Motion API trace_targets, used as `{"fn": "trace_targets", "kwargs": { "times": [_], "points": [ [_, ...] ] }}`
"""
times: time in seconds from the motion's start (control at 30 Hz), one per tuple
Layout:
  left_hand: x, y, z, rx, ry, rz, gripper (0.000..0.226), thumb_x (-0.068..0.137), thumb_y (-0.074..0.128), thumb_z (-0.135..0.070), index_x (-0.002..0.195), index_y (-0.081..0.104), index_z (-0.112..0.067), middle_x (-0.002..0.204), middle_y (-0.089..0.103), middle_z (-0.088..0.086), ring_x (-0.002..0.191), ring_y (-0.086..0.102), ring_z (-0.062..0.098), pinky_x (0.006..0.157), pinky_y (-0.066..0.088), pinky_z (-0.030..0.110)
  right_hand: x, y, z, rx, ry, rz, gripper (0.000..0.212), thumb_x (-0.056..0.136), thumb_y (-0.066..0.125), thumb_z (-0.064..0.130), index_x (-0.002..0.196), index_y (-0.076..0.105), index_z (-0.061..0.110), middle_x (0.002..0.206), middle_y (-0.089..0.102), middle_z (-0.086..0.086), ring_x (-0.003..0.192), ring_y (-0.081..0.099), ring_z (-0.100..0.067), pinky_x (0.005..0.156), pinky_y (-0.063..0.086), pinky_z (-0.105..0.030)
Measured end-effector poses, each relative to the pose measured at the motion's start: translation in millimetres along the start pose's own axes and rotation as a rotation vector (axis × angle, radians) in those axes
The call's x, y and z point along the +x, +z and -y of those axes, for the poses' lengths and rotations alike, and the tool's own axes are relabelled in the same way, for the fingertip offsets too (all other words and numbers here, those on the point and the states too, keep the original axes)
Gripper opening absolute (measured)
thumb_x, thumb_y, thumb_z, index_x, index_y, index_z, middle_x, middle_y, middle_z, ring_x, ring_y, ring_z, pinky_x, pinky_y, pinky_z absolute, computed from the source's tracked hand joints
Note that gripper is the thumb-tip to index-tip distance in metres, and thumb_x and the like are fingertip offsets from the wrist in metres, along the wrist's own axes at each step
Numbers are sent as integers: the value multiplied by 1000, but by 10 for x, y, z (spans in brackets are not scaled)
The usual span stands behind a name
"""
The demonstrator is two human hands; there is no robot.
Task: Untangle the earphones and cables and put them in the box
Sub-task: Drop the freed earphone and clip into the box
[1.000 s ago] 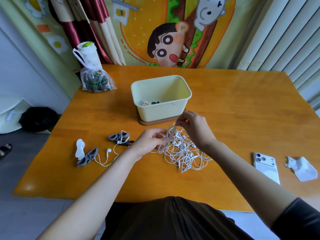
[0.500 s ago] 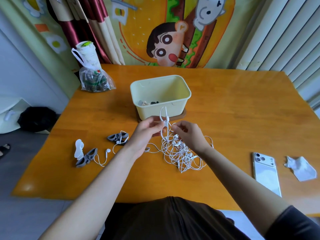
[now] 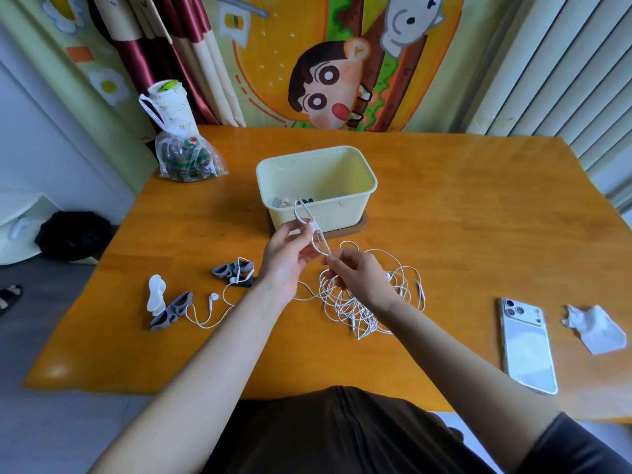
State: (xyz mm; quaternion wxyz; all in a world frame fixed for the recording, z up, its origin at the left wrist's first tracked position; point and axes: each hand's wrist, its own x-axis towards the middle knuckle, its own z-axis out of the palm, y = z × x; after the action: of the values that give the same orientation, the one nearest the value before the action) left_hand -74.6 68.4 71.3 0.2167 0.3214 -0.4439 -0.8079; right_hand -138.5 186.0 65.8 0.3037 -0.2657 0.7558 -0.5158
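Loose tangle of thin white earphone cables [image 3: 345, 302] heaped on the wooden table [image 3: 461, 217] just in front of the box, one loop with a slim inline remote [image 3: 316, 230] lifted clear and pinched between left hand [image 3: 287, 261] and right hand [image 3: 359, 278]. One strand trailing left across the table to a single white earbud [image 3: 213, 297] lying flat. Pale yellow rectangular plastic box [image 3: 342, 213], open-topped and upright on a brown base [image 3: 355, 229], holding a few small items in its near left corner.

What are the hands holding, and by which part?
Both hold the white earphone cable: the left hand pinches its raised loop, the right hand pinches the strand just below, above the tangle.
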Motion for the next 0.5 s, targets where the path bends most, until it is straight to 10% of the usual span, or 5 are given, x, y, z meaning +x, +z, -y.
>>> {"fn": "trace_targets", "kwargs": {
  "times": [0.2,0.5],
  "points": [
    [38,-99,96,554,241,-72,9,89,64,-9,97,64,-14,80,66,3,75,61,16,70,53,28,-28,-20,5,-170,-69,-14,16,94,55,18,81,64,15,61,59,7,45,46,-2,47,37,-17],
    [20,-249,138,703,129,171,13,85,69,-8,94,67,-18,79,65,-2,69,60,4,65,47,21,110,-414,152,-523,-181,-18,18,89,61,28,85,72,14,72,62,5,62,51,-9,54,36,-21]
  ]
}}
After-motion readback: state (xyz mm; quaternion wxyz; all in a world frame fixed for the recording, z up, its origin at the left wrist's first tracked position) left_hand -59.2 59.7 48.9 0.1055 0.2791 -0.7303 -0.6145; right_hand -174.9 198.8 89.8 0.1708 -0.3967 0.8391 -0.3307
